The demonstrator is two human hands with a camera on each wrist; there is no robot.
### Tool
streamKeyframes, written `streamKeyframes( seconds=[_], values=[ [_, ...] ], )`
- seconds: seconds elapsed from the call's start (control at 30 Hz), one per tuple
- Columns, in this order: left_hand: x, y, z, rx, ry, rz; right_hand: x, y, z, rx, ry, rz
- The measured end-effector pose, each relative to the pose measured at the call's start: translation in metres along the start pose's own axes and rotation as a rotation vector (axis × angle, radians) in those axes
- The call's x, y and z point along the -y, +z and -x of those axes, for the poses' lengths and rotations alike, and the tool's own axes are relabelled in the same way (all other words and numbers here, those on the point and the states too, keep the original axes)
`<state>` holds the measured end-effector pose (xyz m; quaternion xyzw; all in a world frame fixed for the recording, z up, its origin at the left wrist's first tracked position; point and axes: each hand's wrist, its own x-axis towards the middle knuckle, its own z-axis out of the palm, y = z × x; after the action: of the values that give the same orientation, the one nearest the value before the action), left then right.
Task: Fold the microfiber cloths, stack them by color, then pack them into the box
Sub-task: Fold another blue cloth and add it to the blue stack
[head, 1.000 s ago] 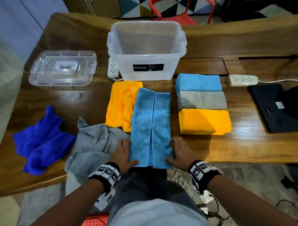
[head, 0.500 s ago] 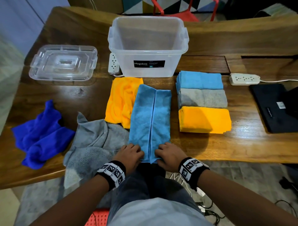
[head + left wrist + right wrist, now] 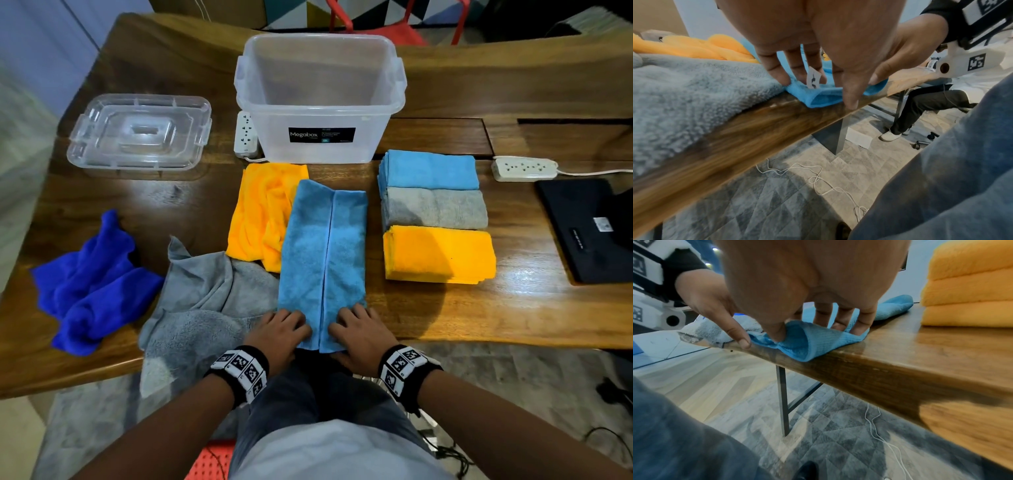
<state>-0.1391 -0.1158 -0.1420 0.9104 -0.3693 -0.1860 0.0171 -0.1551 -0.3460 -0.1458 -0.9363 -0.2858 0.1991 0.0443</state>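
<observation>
Cloths lie in a row across the wooden table [image 3: 445, 315]. At the far left is a crumpled dark blue cloth [image 3: 92, 281], and behind it a clear lid [image 3: 140, 133]. Next comes a loose grey cloth [image 3: 205, 301] that hangs over the near edge, then an unfolded orange cloth [image 3: 260, 216]. In the middle lies the light blue cloth [image 3: 322, 253], folded to a long strip with both sides meeting at the centre line; its left side lies over the orange cloth and the grey one. The left hand [image 3: 279, 334] pinches the near left corner of this strip, fingers on top and thumb at the table edge. The right hand [image 3: 359, 334] pinches the near right corner in the same way. Behind the strip stands the clear box [image 3: 320, 102], open. To the right are three folded stacks, touching one another: light blue stack [image 3: 430, 169], grey stack [image 3: 435, 209], orange stack [image 3: 440, 255].
</observation>
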Motion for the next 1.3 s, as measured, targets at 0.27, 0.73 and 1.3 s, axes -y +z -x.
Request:
streamKeyframes(
  seconds=[0.27,0.73,1.3],
  values=[
    [0.006,0.0,-0.006,-0.035,0.012,0.0,-0.001,0.0,0.001,-0.079,-0.054,0.083],
    [0.03,-0.035,-0.019,-0.039,-0.161,0.678,-0.036,-0.037,-0.005,-0.006,0.261,-0.644],
    [0.075,-0.032,-0.045,0.058,-0.27,0.971,-0.052,-0.064,-0.037,0.016,0.265,-0.74]
  ],
)
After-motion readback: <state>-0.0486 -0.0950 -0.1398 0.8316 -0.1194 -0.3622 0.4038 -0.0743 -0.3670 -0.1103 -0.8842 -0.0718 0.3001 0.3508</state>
